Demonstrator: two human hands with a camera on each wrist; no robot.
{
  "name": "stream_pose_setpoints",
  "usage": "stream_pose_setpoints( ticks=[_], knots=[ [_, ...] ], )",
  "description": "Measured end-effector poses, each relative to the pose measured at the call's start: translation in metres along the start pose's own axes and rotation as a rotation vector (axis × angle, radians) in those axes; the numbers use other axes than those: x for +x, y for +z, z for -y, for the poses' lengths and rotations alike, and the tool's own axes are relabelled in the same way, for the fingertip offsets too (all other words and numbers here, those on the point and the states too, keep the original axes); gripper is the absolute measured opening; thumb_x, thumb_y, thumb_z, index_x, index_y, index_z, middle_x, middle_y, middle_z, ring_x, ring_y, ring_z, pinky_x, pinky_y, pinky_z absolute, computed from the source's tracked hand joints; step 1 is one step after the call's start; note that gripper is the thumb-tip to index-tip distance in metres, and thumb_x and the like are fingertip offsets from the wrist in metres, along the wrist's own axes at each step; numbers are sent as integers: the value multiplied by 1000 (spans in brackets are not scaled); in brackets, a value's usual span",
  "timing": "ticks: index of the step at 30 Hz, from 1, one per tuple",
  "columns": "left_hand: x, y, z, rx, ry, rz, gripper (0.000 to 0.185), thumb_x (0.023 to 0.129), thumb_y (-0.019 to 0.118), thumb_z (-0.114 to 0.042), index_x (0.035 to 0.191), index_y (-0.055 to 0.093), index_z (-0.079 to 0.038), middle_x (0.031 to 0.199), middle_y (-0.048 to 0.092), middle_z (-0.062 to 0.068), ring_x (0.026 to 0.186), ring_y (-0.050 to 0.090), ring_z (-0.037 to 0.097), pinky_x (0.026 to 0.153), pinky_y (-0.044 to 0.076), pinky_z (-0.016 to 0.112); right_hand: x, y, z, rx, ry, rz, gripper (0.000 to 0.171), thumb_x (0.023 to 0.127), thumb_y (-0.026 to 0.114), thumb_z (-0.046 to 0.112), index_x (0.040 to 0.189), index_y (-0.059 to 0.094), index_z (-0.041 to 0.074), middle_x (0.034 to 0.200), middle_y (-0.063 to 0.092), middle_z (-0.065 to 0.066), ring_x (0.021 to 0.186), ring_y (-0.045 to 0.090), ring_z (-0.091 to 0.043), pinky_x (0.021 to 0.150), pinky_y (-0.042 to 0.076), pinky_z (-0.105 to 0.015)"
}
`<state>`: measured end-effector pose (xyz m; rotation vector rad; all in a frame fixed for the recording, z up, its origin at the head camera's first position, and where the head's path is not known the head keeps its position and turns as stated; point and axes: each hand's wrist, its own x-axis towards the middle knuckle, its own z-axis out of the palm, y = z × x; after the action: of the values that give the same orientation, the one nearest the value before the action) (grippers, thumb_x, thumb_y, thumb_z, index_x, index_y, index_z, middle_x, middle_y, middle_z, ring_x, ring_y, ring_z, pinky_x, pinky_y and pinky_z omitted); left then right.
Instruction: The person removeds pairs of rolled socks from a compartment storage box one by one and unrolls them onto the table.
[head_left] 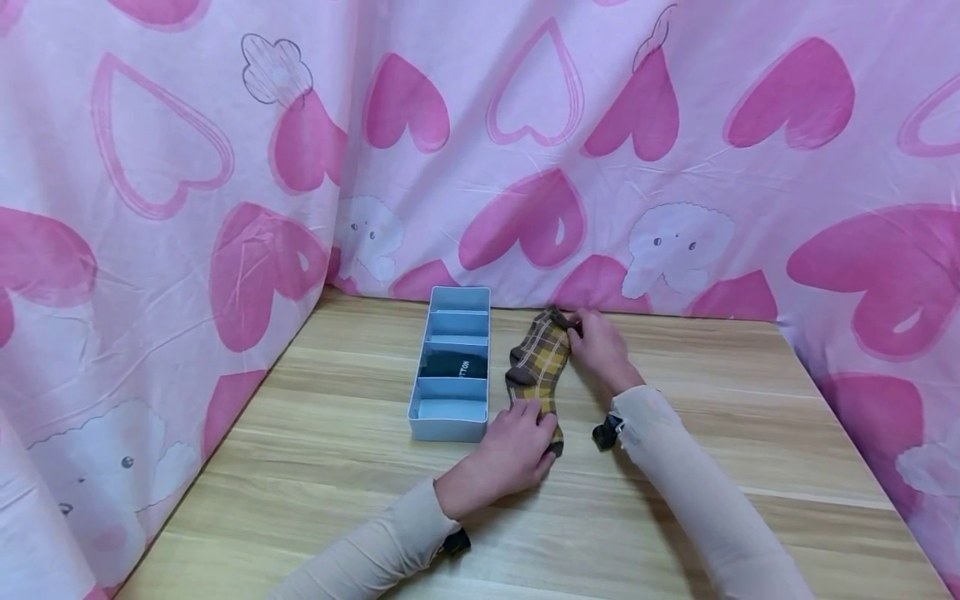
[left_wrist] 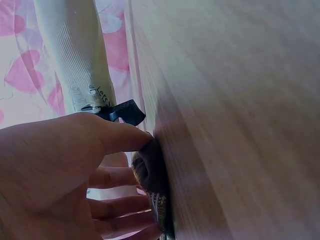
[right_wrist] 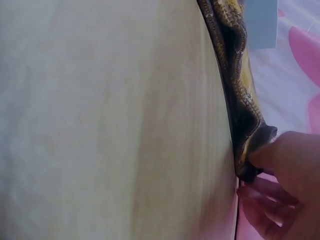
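A yellow and brown plaid sock [head_left: 540, 362] lies flat on the wooden table [head_left: 712, 492], just right of a pale blue divided organiser box [head_left: 453, 360]. My left hand [head_left: 517, 446] pinches the sock's near end; the left wrist view shows the thumb [left_wrist: 125, 137] and fingers curled on the brown toe [left_wrist: 149, 167]. At the far end, my right hand [head_left: 597, 342] pinches the cuff; in the right wrist view the thumb [right_wrist: 272, 152] presses the dark edge of the sock [right_wrist: 235, 75]. One compartment of the box holds a folded black sock [head_left: 454, 364].
A pink sheet printed with hearts [head_left: 525, 142] hangs behind and on both sides of the table, closing it in. Bare wood stretches in front of and to the right of the hands. Small black devices are strapped at both wrists [head_left: 606, 433].
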<state>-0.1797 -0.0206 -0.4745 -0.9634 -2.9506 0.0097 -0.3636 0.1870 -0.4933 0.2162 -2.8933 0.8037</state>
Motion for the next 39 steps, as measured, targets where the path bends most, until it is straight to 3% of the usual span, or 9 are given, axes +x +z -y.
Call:
stream_pose_setpoints(
  ticks=[3, 5, 11, 16, 19, 21, 28, 34, 39],
  knots=[
    [-1, 0, -1, 12, 6, -14, 45, 103, 69, -51, 134, 65, -19, 125, 63, 5, 117, 62, 21, 88, 60, 37, -3, 0, -2, 28, 64, -40, 24, 108, 62, 21, 126, 68, 6, 112, 72, -15, 105, 69, -36, 88, 55, -55],
    [-1, 1, -1, 20, 9, -24, 45, 103, 70, -51, 133, 65, -18, 124, 63, 5, 115, 62, 21, 86, 60, 37, -5, 1, -2, 74, 97, -53, 35, 108, 62, 23, 137, 62, 3, 110, 73, -15, 105, 69, -37, 91, 55, -55],
    [-2, 2, -1, 33, 7, -38, 44, 102, 71, -51, 132, 65, -19, 122, 63, 5, 112, 64, 20, 84, 61, 35, -13, 0, 4, 228, 103, -81, 71, 107, 63, 24, 168, 32, 5, 139, 64, -20, 121, 64, -38, 108, 52, -59],
    [-2, 1, -1, 33, -2, -29, 44, 102, 71, -50, 132, 65, -19, 122, 63, 4, 114, 63, 20, 86, 61, 35, -25, -1, 13, 224, 20, -135, 45, 104, 66, 21, 144, 55, 2, 129, 62, -20, 106, 62, -33, 94, 55, -51],
    [-2, -1, -2, 28, -6, 4, 48, 102, 71, -52, 136, 64, -18, 126, 63, 6, 117, 62, 21, 91, 62, 35, -34, -1, 17, 232, -70, -85, 23, 104, 67, 17, 123, 67, 3, 113, 68, -13, 96, 66, -28, 85, 58, -44],
    [-2, -2, -1, 15, -8, 30, 51, 103, 69, -54, 138, 63, -18, 129, 62, 7, 119, 62, 22, 94, 62, 36, -40, 0, 18, 236, -147, -10, 18, 104, 68, 14, 119, 71, 4, 111, 72, -12, 97, 70, -28, 86, 60, -45],
    [5, -8, 9, -75, 11, 38, 46, 110, 56, -52, 137, 68, -16, 130, 68, 7, 118, 65, 23, 98, 62, 39, -59, -3, 14, 130, -319, 183, 45, 100, 78, 20, 139, 64, 3, 141, 63, -18, 135, 60, -39, 119, 45, -62],
    [18, -19, 14, -34, 29, -98, 28, 108, 64, -32, 129, 71, -14, 124, 73, 4, 109, 68, 20, 92, 63, 36, -67, -10, 14, 60, -345, 208, 66, 93, 87, 30, 145, 58, 3, 144, 61, -19, 136, 61, -40, 117, 48, -62],
    [35, -30, 19, 82, -77, -154, 35, 101, 73, -34, 130, 72, -14, 124, 76, 5, 114, 72, 21, 97, 62, 41, -68, -11, 14, -8, -337, 233, 56, 92, 87, 39, 134, 64, 9, 133, 63, -10, 113, 66, -30, 99, 57, -54]
  ],
)
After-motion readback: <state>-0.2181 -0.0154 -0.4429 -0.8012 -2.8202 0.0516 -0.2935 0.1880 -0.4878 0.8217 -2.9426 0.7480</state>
